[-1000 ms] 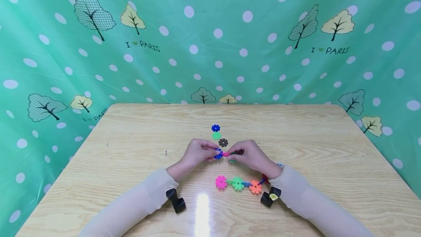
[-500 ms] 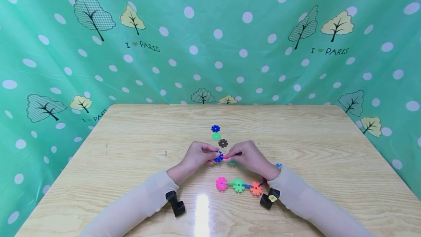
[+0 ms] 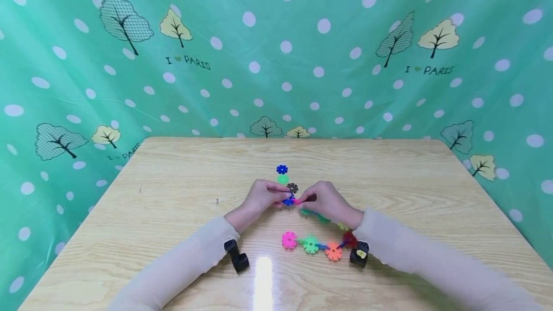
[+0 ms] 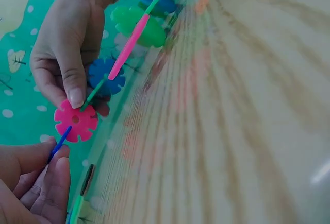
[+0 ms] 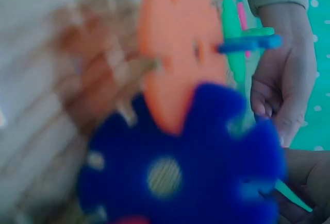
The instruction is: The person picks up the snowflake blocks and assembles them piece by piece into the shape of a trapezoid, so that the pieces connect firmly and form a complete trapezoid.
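Observation:
Between the fingertips of my left hand (image 3: 264, 197) is a blue notched plastic disc (image 4: 58, 146), seen edge-on in the left wrist view. Its far edge meets the rim of a pink notched disc (image 4: 76, 122). My right hand (image 3: 326, 200) pinches that pink disc, thumb at its upper edge. A green disc (image 4: 93, 94), edge-on, joins the pink one to the rest of a colourful disc chain. The chain runs under my right wrist and curves back along the table through a red disc (image 3: 349, 239), an orange disc (image 3: 333, 251) and a light green disc (image 3: 310, 244) to a pink end disc (image 3: 289, 240).
Just beyond my hands, a loose blue disc (image 3: 282, 170), a green disc (image 3: 282, 179) and a dark disc (image 3: 292, 187) lie in a row on the wooden table (image 3: 181, 167). A green dotted cloth (image 3: 233, 85) hangs behind the table. Wrist cameras are strapped to both sleeves.
Both hands keep their grip and have risen slightly, tilting the blue disc. My right forearm has shifted a little to the right, and more of the chain shows beneath it.

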{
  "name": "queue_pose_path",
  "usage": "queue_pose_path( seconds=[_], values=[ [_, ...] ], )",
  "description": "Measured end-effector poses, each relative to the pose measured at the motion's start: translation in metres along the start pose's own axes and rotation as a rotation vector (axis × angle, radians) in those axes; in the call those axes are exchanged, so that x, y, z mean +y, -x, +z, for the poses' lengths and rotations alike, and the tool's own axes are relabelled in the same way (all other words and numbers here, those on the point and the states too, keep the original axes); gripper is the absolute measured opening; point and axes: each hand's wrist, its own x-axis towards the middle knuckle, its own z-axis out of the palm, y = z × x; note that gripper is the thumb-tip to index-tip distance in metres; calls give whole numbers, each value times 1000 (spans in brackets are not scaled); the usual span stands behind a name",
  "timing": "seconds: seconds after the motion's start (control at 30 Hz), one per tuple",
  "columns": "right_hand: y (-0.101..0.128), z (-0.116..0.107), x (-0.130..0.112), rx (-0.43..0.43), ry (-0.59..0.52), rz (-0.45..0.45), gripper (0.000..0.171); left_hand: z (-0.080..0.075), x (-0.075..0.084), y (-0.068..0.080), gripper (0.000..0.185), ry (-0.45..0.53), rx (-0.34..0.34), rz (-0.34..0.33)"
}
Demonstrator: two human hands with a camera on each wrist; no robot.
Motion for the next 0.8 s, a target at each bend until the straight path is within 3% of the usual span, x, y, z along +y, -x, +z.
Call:
queue_pose_path(
  seconds=[0.2,0.37,0.5,0.8],
  values=[
    [2,-2,-3,-108,-118,109,11,0,-3,-6,19,-16,-18,-8],
    [2,-6,-1,-166,-308,272,18,-1,-1,-5,18,-19,-33,-19],
    [0,-6,4,-138,-399,363,21,0,1,-4,18,-12,-48,-23],
    [-9,1,9,-58,-431,461,18,2,4,-3,17,-7,-33,-24]
  ],
)
